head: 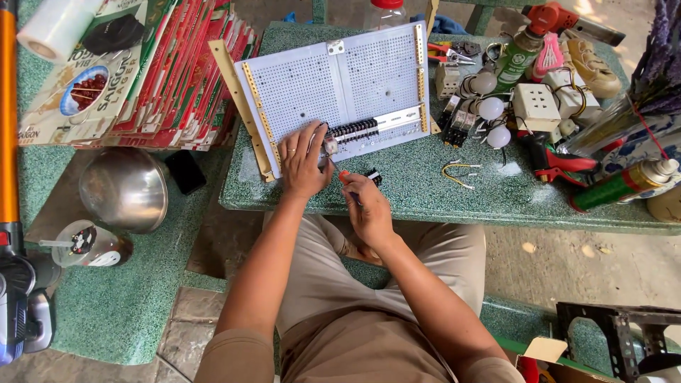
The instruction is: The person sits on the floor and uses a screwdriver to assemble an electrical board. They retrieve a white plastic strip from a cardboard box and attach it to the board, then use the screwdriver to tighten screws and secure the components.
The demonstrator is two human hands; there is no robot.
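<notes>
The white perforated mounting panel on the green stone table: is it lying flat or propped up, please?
Flat: the white perforated mounting panel lies face up on the green stone table, the left hand pressing its lower edge.

A perforated white metal mounting panel (pixel 340 85) lies on the green speckled stone table (pixel 440 191); white round bulbs (pixel 489 106) sit to its right, stacked red printed cardboard cartons (pixel 163 71) to its left, a steel bowl (pixel 124 188) before those.

Your left hand (pixel 303 162) lay flat, fingers spread, forearm extended forward; your right hand (pixel 367 207) was curled closed, wrist bent inward beside it.
</notes>
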